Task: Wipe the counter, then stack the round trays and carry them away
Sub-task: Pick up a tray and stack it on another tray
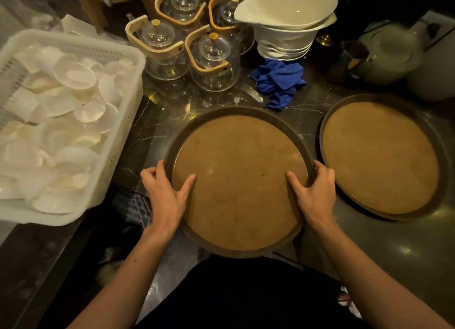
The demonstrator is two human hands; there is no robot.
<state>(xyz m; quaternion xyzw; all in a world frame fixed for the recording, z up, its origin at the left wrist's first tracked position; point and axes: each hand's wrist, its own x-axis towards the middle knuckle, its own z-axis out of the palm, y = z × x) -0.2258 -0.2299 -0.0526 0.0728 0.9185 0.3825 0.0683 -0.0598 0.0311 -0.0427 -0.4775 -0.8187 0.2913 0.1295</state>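
Note:
A round brown tray [240, 141] with a dark rim sits in the middle of the dark marble counter [167, 121], its near edge hanging past the counter's front. My left hand [166, 193] grips its left rim, thumb on the tray's inner surface. My right hand [314, 192] grips the right rim the same way. A second round tray [380, 156] lies flat on the counter to the right, apart from the first. A crumpled blue cloth [279, 82] lies on the counter behind the trays.
A white plastic basket [115, 136] full of small white dishes stands at the left. Several glass teapots [214, 65] with wooden handles stand at the back. Stacked white bowls [286, 25] sit behind the cloth, with a kettle [391, 55] at far right.

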